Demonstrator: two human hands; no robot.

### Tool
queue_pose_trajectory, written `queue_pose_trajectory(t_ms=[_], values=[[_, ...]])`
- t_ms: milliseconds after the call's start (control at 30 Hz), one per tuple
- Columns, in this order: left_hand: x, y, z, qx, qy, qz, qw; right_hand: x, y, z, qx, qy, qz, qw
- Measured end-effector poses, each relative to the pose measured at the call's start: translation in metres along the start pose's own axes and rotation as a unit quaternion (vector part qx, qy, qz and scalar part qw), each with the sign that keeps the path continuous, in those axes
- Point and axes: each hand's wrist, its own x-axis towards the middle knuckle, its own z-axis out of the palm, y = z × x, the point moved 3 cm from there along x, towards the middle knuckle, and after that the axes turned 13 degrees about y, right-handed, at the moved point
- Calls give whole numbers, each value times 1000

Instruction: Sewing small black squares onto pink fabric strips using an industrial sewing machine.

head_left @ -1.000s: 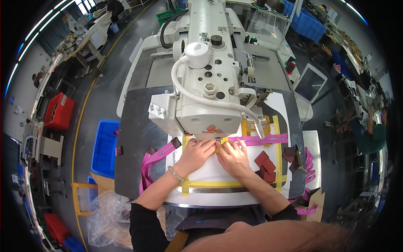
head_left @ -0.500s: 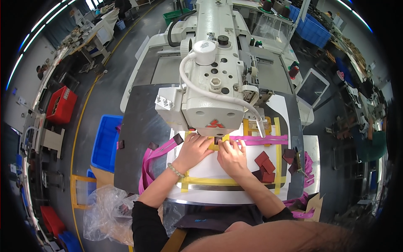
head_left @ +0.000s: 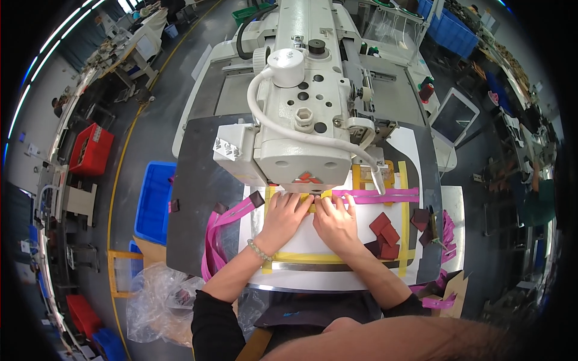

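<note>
Under the head of a white sewing machine (head_left: 301,153), both my hands press close together on a white sheet edged with yellow tape. My left hand (head_left: 283,218) has its fingers bent, their tips down at the yellow strip. Beside it my right hand (head_left: 335,224) is closed, fingertips nearly meeting the left ones. Between them a small dark patch (head_left: 316,197) is mostly hidden by the fingers. A pink zipper tape (head_left: 385,195) runs right from the right fingertips. Left of my hands lies another pink zipper tape (head_left: 212,240), with a dark square patch (head_left: 257,199) on its end.
Red patches (head_left: 385,231) lie right of my right hand, with dark patches (head_left: 419,219) beyond. A tablet-like screen (head_left: 456,114) stands at right. A blue crate (head_left: 154,201) and clear plastic bags (head_left: 159,301) are at left. More pink zipper tapes (head_left: 448,231) hang at the right edge.
The view has shifted slightly. My fingertips have drawn closer together and now cover more of the small dark patch. The zipper tapes and red patches keep their places on the table.
</note>
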Motion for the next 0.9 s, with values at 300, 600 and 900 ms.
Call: queue_pose_trajectory(t_ms=[300,600,900], values=[[2,-1,1,-22,-9,6,1000,-4,-3,1,-30,3,-13,999],[13,10,2,43,-38,-14,998,-6,-2,1,-31,0,-35,999],[11,5,6,30,-5,-24,999,-4,-1,2,-33,-1,-43,999]])
